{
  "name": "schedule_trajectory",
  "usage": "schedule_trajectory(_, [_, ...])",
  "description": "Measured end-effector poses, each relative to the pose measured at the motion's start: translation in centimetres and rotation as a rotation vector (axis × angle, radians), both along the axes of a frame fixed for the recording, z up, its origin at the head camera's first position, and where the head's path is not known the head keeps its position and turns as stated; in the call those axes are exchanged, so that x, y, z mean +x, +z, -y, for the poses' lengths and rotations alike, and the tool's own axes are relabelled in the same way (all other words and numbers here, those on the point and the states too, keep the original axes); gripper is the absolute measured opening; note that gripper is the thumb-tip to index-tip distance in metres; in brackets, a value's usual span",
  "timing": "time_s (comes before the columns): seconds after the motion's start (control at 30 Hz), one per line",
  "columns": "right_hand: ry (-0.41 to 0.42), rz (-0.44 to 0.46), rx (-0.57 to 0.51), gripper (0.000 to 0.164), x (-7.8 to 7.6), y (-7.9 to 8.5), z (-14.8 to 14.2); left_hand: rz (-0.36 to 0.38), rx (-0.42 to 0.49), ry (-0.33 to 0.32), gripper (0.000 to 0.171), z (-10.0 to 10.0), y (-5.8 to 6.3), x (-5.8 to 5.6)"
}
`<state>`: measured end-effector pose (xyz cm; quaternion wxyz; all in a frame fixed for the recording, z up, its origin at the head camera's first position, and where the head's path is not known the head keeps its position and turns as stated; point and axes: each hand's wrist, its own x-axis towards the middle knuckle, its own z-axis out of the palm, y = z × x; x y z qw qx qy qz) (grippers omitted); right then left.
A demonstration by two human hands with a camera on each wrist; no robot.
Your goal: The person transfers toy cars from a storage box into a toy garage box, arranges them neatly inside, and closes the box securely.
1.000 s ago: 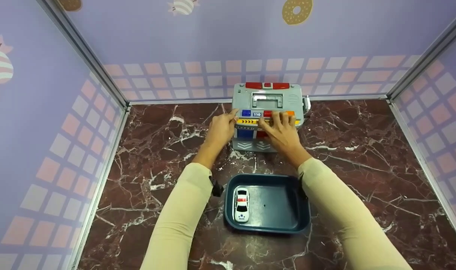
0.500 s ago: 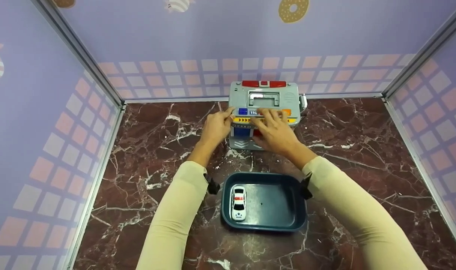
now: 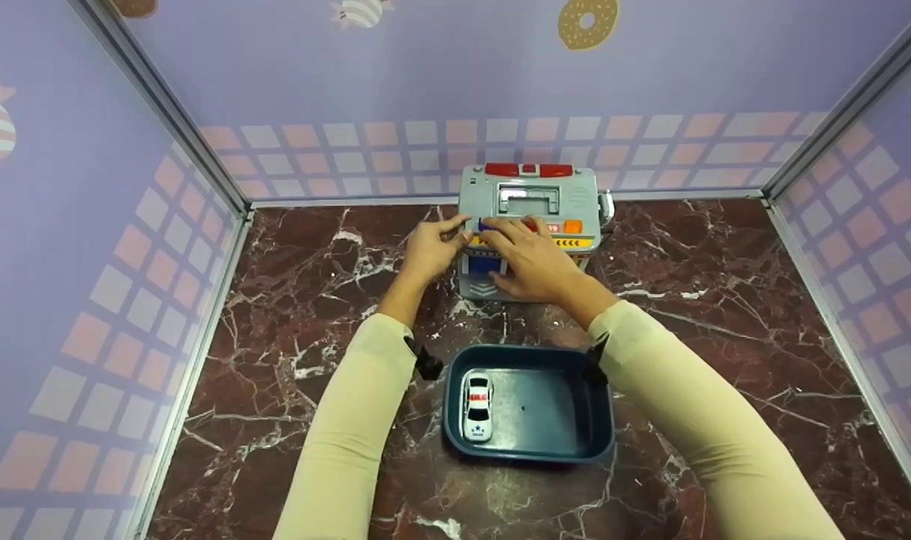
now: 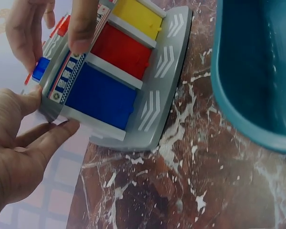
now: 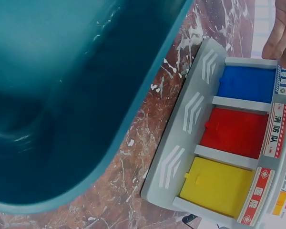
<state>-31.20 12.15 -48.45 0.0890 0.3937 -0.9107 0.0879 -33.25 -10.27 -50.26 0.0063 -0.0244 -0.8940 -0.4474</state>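
A grey toy garage (image 3: 481, 195) with red lights on its roof stands against the back wall. My left hand (image 3: 427, 253) pinches its left front roof corner, thumb above and fingers below. Over the roof's front edge lies my right hand (image 3: 534, 264), with a fingertip at the blue button (image 4: 40, 69) and the thumb (image 4: 81, 33) in front of the sign strip. Below the signs, the blue door (image 4: 99, 102), red door (image 5: 236, 132) and yellow door (image 5: 217, 186) are all down. An orange button (image 3: 573, 226) shows right of my right hand.
A dark teal tray (image 3: 455, 442) sits nearer me on the marbled tabletop (image 3: 313, 300). Inside it, along the left side, lies a white toy police car (image 3: 478, 411). Patterned panels (image 3: 395, 82) enclose the table at the back and both sides.
My right hand has slid left along the roof's front edge, from around the red button to the blue one, uncovering the orange button. My left hand keeps to the corner.
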Motion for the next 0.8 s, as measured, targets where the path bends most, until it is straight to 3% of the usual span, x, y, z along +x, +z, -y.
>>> schedule_trajectory(0.27, [0.030, 0.061, -0.068, 0.037, -0.28, 0.31, -0.35, 0.048, 0.027, -0.023, 0.041, 0.33, 0.11, -0.08])
schedule_trajectory(0.5, [0.045, 0.078, -0.068, 0.033, -0.61, 0.69, -0.40, 0.091, 0.075, -0.049, 0.042, 0.55, 0.45, -0.15])
schedule_trajectory(0.8, [0.037, 0.074, -0.049, 0.035, -0.73, 0.74, -0.31, 0.084, 0.043, -0.052, 0.043, 0.70, 0.50, -0.09])
